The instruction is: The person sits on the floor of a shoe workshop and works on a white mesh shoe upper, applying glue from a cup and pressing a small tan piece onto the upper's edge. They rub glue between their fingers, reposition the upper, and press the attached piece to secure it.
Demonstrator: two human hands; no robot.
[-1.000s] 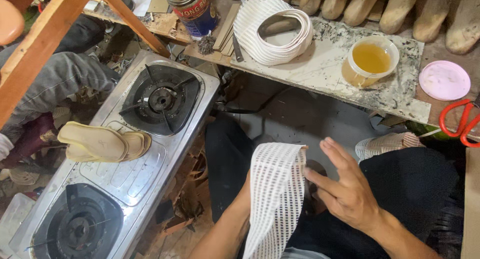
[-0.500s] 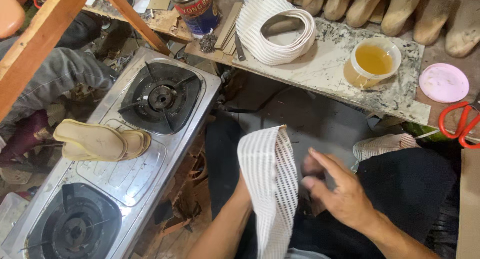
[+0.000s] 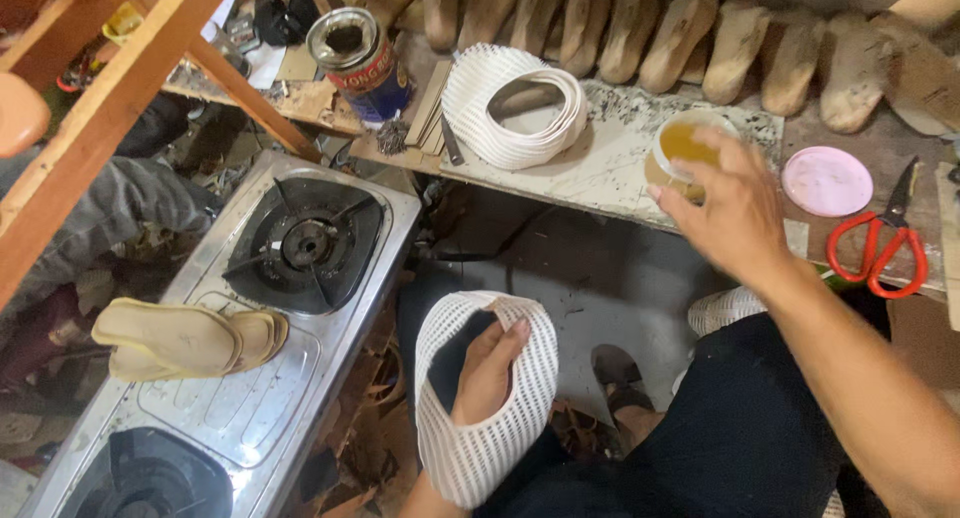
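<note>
My left hand (image 3: 487, 370) sits inside a loop of white mesh strap (image 3: 505, 418) above my lap, fingers curled against the fabric. My right hand (image 3: 722, 211) reaches out over the marble slab (image 3: 600, 168), fingers spread just at a white cup of yellow glue (image 3: 682, 143); I cannot tell whether it touches the cup. A coil of the same white strap (image 3: 515, 108) lies on the slab to the left of the cup.
A two-burner steel stove (image 3: 250, 328) stands at left with tan shoe soles (image 3: 185, 338) lying on it. A tin can (image 3: 358, 63), a pink lid (image 3: 826, 181) and red scissors (image 3: 880, 243) rest on the bench. Wooden shoe lasts (image 3: 660, 33) line the back.
My right hand left the mesh strap and moved up to the glue cup. My left hand turned the strap and now holds it open as a loop.
</note>
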